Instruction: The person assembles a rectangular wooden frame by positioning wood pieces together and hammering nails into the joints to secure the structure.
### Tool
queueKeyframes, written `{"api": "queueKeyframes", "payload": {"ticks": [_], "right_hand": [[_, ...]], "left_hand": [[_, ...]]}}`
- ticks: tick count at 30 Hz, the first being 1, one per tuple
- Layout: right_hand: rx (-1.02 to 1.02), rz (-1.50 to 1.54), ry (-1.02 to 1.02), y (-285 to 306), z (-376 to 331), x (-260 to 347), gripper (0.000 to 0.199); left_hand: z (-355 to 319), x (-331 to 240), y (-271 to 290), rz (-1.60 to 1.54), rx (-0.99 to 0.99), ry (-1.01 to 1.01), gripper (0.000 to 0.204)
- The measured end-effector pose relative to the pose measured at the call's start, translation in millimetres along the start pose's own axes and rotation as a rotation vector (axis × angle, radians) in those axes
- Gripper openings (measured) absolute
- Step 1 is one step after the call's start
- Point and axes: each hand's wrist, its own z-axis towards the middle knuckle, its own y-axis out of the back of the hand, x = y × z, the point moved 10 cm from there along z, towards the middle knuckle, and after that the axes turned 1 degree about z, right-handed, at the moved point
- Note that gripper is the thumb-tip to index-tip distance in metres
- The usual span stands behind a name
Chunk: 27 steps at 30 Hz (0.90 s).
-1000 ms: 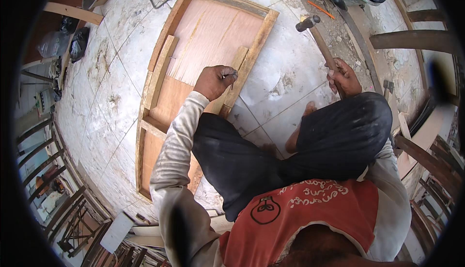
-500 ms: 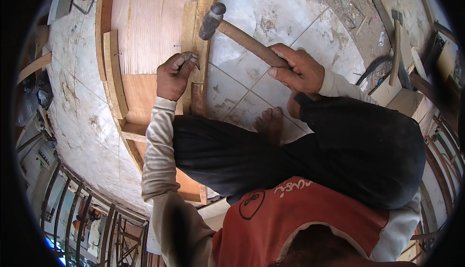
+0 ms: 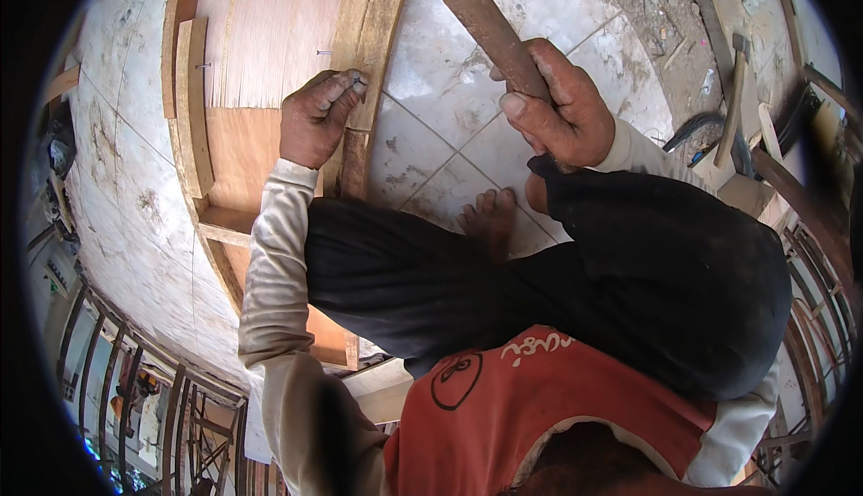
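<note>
My right hand [image 3: 568, 109] is wrapped round the wooden handle of a hammer [image 3: 481, 19], lifted above the tiles with its dark metal head over the far end of the wood. My left hand [image 3: 319, 116] rests on a wooden strip [image 3: 370, 37] along the right side of a wooden frame. Its thumb and forefinger pinch a small nail [image 3: 358, 81], mostly hidden by the fingertips. Another nail [image 3: 324, 53] sticks out sideways from the same side of the frame, and a further nail [image 3: 203, 65] from the short batten [image 3: 191, 91] on the left. Plywood panel [image 3: 252, 28] spans between.
Stained tile floor [image 3: 431, 136] lies around the frame. My bare foot [image 3: 490, 217] is on it, right of the frame. Rubble [image 3: 661, 10] lies at the far right. Another hammer [image 3: 735, 100] leans among wood scraps at the right. Railings [image 3: 117, 370] curve along the lower left.
The hammer has risen closer to the view, its head moving up and left. My left hand stays at the strip with its pinch on the nail. The whole view has shifted slightly.
</note>
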Motion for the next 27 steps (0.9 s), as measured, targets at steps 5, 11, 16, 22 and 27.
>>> {"api": "queueKeyframes", "payload": {"ticks": [5, 11, 16, 22, 27], "right_hand": [[0.328, -0.328, -0.178, -32.7, 4.0, -45.6, 0.033], [0.058, 0.159, -0.164, 5.6, 17.8, -4.5, 0.027], [-0.088, 0.341, -0.11, 18.5, 25.2, 1.4, 0.022], [0.25, 0.254, -0.525, -35.8, -7.4, -64.1, 0.025], [-0.181, 0.394, -0.143, 30.7, 25.3, -10.2, 0.019]], "left_hand": [[-2.8, 1.9, -6.0, 0.006, 0.037, 0.049, 0.015], [0.2, 10.6, -8.8, 0.002, 0.054, 0.124, 0.016], [5.0, 14.0, -13.9, 0.045, 0.106, 0.159, 0.017], [10.8, 15.4, -19.9, 0.098, 0.161, 0.192, 0.018], [8.6, 11.2, -14.3, 0.056, 0.106, 0.171, 0.018]]}}
